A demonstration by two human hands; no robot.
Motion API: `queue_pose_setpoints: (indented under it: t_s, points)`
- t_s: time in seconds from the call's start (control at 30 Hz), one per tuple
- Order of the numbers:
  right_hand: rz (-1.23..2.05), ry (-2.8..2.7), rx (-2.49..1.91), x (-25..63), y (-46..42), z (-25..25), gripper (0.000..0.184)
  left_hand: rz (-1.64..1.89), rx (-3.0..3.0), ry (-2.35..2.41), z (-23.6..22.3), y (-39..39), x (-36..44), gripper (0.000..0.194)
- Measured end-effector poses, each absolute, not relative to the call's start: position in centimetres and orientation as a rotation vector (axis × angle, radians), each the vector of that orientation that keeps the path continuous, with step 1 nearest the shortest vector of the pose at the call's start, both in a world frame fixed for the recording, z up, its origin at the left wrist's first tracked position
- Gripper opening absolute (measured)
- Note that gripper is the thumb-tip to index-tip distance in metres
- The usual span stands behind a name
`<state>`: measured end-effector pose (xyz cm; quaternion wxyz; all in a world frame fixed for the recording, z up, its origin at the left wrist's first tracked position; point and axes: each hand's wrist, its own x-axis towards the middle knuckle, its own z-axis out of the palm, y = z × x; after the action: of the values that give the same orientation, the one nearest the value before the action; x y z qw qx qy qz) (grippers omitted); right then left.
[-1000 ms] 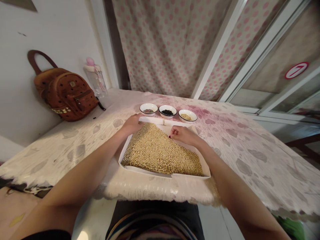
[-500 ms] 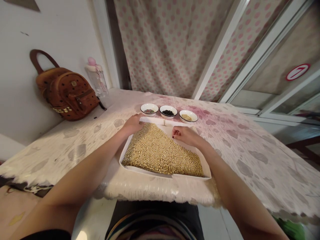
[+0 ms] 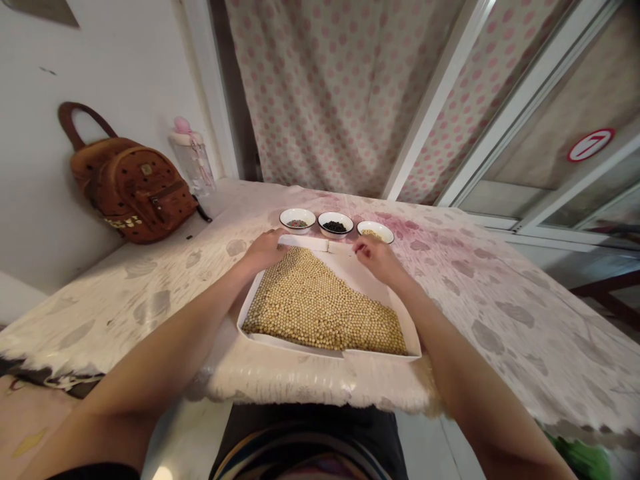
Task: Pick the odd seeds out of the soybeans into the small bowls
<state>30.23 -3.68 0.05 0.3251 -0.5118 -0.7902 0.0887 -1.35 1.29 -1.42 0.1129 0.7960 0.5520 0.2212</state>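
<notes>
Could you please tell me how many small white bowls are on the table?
3. They stand in a row beyond the tray: the left bowl holds mixed seeds, the middle bowl black beans, the right bowl pale seeds.

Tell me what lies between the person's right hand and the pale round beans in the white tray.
In the head view, only the bare floor of the white tray lies between the right hand and the pale round beans.

Left hand (image 3: 265, 252) resting on the far corner of a white tray (image 3: 295, 341) of packed soybeans (image 3: 320, 303); right hand (image 3: 379, 259) raised over the tray's far edge, near three small white bowls (image 3: 335, 225) on a cloth-covered bench (image 3: 480, 313).
</notes>
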Motion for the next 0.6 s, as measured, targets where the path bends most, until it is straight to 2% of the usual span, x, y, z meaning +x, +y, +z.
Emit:
queue_pose_setpoints:
  t_s: [0.13,0.23,0.4,0.6]
  points:
    - [0.100,-1.685,-1.497,34.1,-1.6,-0.4,0.012,0.655,2.335,1.624,-1.3,1.1,-1.3,0.041]
    - [0.119,-1.566,-1.560,36.5,-0.3,-1.3,0.013,0.667,2.342,1.616,-1.3,1.2,-1.3,0.039]
    - [0.280,-1.495,-1.562,37.7,0.5,-2.0,0.018,0.670,2.332,1.614,-1.4,1.2,-1.3,0.039]
    - [0.322,-1.544,-1.462,35.7,-1.3,0.1,0.018,0.644,2.346,1.620,-1.3,1.2,-1.3,0.040]
